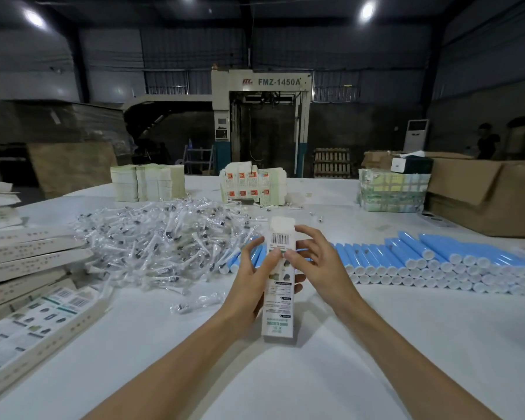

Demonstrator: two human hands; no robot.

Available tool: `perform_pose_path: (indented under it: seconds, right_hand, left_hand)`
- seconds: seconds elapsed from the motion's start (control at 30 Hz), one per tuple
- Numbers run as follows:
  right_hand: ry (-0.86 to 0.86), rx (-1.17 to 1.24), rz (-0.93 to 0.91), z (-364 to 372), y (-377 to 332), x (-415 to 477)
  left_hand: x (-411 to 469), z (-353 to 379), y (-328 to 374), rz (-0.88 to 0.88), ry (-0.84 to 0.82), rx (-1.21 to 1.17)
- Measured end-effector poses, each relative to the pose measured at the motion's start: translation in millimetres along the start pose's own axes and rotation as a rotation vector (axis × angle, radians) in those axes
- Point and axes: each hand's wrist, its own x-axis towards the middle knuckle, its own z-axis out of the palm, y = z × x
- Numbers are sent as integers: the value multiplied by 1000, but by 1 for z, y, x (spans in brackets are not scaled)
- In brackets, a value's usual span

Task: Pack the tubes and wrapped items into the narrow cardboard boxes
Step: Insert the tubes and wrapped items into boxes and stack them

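Gripping the narrow box [281,316] between curled fingers of left hand [249,283] and right hand [322,268], square its open flap [282,227] above the fingertips; blue tubes [437,259] wait just beyond the knuckles.

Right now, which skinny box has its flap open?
The narrow box gripped between the left hand and right hand. Its far-end flap sticks out open; the boxes stacked at the left lie flat.

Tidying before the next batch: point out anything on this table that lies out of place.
A couple of stray wrapped items lie on the table, apart from the heap of wrapped items. A few small bits are scattered beyond the held narrow box. The blue tubes lie in neat rows.
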Motion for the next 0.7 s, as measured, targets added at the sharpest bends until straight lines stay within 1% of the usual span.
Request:
perform_pose_path:
  seconds: [0.1,0.23,0.33,0.57,0.63,0.7]
  right_hand:
    - [13,-6,-2,-1,4,0]
    - [-19,-31,12,-3,8,-4]
    - [-48,-36,23,-3,7,-5]
    - [-211,-62,70,-13,9,-5]
    - [-219,-88,82,-14,9,-5]
    - [-171,-81,94,-15,8,-3]
  left_hand:
    - [1,-3,2,50,-31,77]
    - [0,-7,3,104,-70,206]
    - [-1,-9,4,84,-125,208]
    - [-3,-20,5,20,-147,318]
    - [-3,-22,5,8,-152,312]
    - [-2,-22,5,2,-151,281]
